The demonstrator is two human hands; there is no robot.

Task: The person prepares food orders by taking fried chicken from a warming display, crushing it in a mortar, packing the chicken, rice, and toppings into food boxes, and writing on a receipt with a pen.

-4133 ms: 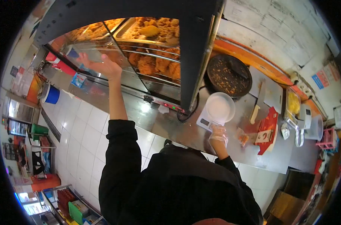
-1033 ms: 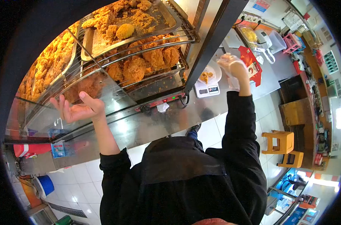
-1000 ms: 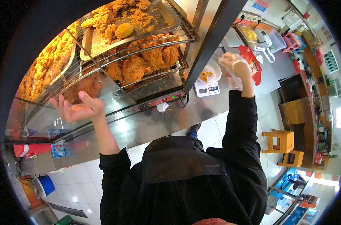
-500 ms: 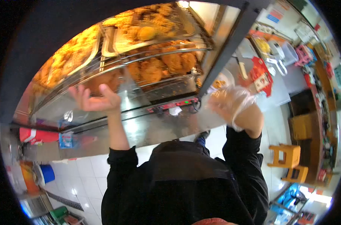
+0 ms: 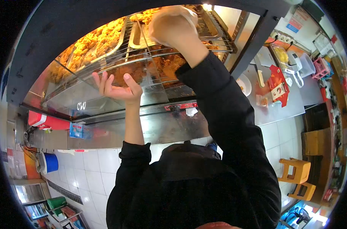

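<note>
My left hand (image 5: pixel 118 87) is bare and palm up, fingers apart, with nothing in it. It is close to the glass front of a lit warming cabinet (image 5: pixel 219 95). My right hand (image 5: pixel 173 24), in a clear plastic glove, reaches inside over a metal tray (image 5: pixel 134 38) on the upper wire rack. Its fingers are hidden behind the back of the hand. Golden fried chicken pieces (image 5: pixel 101 40) fill the tray to the left. Through the glass, larger fried chicken pieces (image 5: pixel 167 65) show on the lower level.
On the steel counter at right are a white bowl (image 5: pixel 244 84), a knife (image 5: pixel 260 78) and a red paper box (image 5: pixel 278 86). A blue box (image 5: pixel 76 130) and a red container (image 5: pixel 51 121) are at left. Yellow stools (image 5: pixel 295 170) stand on the floor at right.
My right hand has moved from beside the cabinet, near the counter, up and left into it over the upper tray. The left hand stays palm up by the glass. The view has shifted slightly.
</note>
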